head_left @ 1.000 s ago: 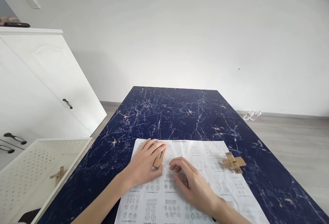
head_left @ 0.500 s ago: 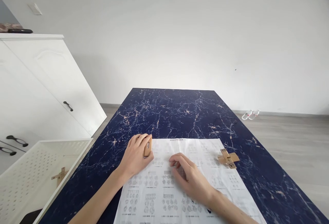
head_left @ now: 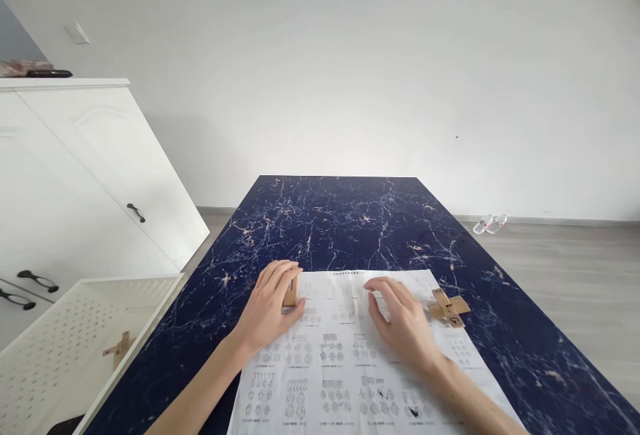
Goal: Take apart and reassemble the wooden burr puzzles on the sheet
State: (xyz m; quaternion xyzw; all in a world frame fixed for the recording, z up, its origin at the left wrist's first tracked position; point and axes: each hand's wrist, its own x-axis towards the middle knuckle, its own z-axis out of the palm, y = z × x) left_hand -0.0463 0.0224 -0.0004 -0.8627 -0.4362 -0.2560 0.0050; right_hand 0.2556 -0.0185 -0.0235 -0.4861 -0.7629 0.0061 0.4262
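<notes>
My left hand [head_left: 270, 305] rests at the upper left corner of a printed paper sheet [head_left: 315, 382]. Its fingers and thumb are around a small wooden block [head_left: 290, 294], which they partly hide. Over the right half of the sheet is my right hand [head_left: 405, 322], its fingers bent, the thumb apart from the index finger and nothing seen between them. Just beyond its wrist, a cross-shaped wooden puzzle [head_left: 449, 308] with dark letters lies on the sheet's right edge. Rows of small diagrams cover the paper.
A dark blue marble-patterned table [head_left: 340, 222] lies under the sheet. At left, a white perforated basket [head_left: 50, 328] contains another wooden cross piece [head_left: 120, 348]. White cabinets [head_left: 95, 168] stand behind it. Clear plastic bottles [head_left: 491, 223] are on the floor at right.
My right hand has moved right across the sheet, toward the wooden cross, and its fingers have opened somewhat. My left hand stays at the block. The view has shifted slightly.
</notes>
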